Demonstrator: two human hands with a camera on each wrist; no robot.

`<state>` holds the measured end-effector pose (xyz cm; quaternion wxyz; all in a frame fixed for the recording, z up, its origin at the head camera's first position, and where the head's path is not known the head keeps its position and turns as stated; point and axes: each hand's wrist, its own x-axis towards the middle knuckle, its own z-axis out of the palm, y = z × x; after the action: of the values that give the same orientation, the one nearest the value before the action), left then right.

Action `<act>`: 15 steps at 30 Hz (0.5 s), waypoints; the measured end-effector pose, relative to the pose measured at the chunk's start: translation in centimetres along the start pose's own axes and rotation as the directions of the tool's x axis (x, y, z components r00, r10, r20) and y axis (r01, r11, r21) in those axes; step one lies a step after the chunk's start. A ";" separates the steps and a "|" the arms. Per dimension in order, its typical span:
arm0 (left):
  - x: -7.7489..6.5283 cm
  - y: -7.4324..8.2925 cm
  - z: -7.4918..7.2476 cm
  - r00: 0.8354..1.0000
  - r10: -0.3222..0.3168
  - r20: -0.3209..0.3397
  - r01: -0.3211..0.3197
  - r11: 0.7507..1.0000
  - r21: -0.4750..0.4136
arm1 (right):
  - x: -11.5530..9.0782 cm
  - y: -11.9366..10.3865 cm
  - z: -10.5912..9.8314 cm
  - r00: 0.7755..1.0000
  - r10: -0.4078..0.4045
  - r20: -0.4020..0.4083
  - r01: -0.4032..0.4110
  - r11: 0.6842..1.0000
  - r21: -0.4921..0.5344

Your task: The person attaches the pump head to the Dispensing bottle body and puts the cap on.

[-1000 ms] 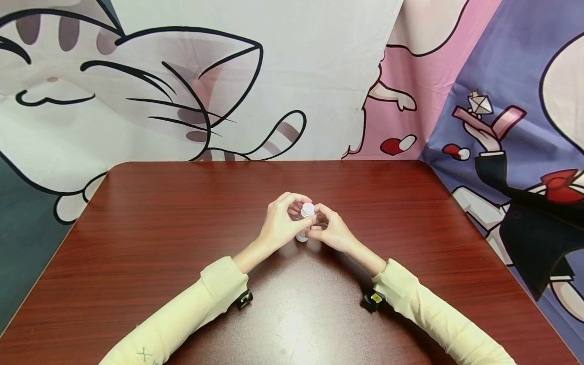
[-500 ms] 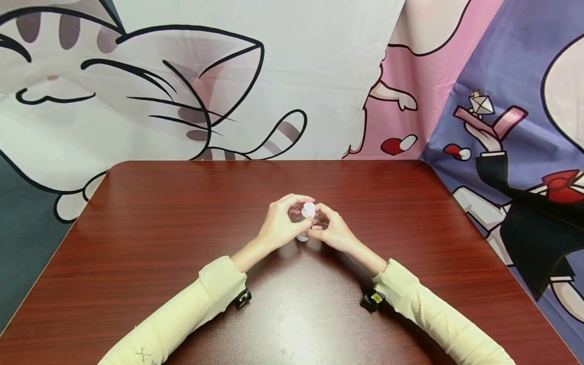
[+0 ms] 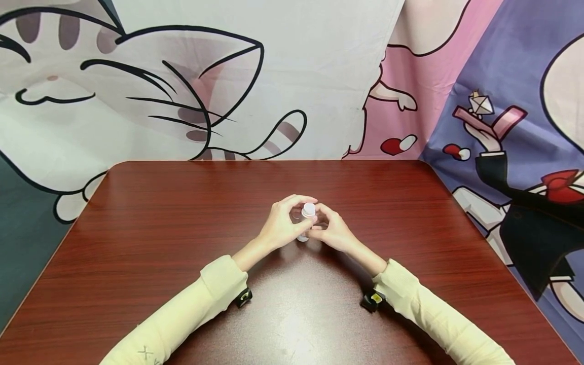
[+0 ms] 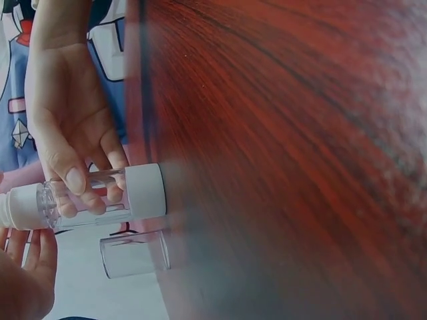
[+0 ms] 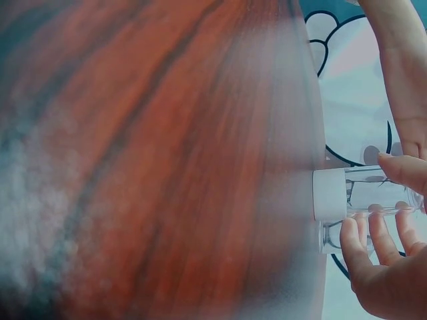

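A small clear bottle point(image 4: 100, 217) with a white base and a white top point(image 3: 308, 209) stands upright near the middle of the table. My right hand point(image 3: 335, 230) grips its clear body, thumb on the near side and fingers behind. At the white top, my left hand point(image 3: 280, 223) curls its thumb and forefinger round it; part of this hold lies outside the left wrist view. Beside the bottle's base, a clear cap point(image 4: 137, 255) rests on the table, mostly hidden by the hands in the head view.
The dark red wooden table point(image 3: 182, 213) has rounded far corners. Behind it hangs a cloth point(image 3: 328, 76) printed with cartoon figures. Small black devices sit at the left cuff point(image 3: 244, 298) and the right cuff point(image 3: 371, 300).
My left forefinger has shifted slightly to the right over the white top, and the left thumb has drawn back and come forward again. The right hand keeps its grip in place.
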<state>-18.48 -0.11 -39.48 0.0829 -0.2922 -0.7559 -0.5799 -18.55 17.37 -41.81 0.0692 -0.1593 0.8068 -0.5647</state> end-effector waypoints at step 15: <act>0.3 0.2 0.2 0.999 -0.044 0.026 0.044 0.999 0.014 | -0.1 0.0 -0.1 0.999 -0.039 0.001 0.039 0.998 -0.039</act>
<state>-18.56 0.16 -39.27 0.0620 -0.2826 -0.7670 -0.5726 -18.51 17.45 -41.79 0.0550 -0.1764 0.8145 -0.5500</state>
